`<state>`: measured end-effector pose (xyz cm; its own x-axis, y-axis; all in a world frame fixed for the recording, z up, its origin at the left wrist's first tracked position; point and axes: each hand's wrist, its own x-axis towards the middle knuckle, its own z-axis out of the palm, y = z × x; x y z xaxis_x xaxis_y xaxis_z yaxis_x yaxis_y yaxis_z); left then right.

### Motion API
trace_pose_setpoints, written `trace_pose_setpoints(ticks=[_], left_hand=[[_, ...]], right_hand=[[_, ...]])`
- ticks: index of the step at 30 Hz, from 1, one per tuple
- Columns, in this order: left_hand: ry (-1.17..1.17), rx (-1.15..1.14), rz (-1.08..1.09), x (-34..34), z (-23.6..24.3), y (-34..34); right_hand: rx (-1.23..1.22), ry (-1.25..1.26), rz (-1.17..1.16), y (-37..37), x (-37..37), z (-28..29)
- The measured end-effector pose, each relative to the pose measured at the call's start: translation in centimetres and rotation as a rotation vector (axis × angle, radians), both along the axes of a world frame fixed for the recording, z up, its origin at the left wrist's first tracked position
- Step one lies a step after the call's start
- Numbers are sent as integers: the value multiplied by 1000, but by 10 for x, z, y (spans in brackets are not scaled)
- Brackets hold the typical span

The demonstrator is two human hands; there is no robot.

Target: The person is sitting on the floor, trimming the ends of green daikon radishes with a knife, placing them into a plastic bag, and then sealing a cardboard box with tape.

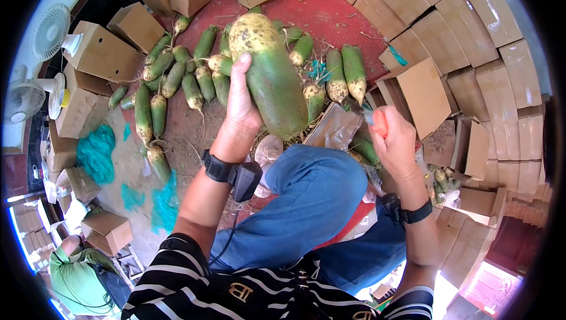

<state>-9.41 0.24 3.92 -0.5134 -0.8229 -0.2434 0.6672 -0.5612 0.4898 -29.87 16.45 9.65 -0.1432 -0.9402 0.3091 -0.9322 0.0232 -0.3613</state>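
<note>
A large green radish [276, 87] with a yellowish, dirt-speckled end is held up in my left hand [242, 100]. The thumb lies along its left side, and the other fingers are hidden behind it. My right hand [392, 143] is closed around the orange handle of a knife [380, 124], whose dark blade points left, apart from the radish. Beyond my hands, many more green radishes [174, 78] lie in a loose pile on the floor, roots still attached. Two long radishes [354, 72] lie side by side just past the knife.
An open carton [421, 93] with plastic film stands by my right hand. Stacked cardboard boxes [466, 25] line the right side. Teal netting [97, 155] and two fans [50, 32] are at the left. A person in a green shirt [76, 279] is at the lower left.
</note>
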Motion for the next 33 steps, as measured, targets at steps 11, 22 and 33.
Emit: trace_pose_setpoints(ticks=[11,22,33], left_hand=[[156,-138,-79,-48,57,48],[-30,-436,-274,-108,110,133],[298,-136,-843,-174,95,223]], right_hand=[[-66,-861,59,-5,23,9],[-138,-1318,-231,108,16,49],[-413,-1738,-422,265,2,24]])
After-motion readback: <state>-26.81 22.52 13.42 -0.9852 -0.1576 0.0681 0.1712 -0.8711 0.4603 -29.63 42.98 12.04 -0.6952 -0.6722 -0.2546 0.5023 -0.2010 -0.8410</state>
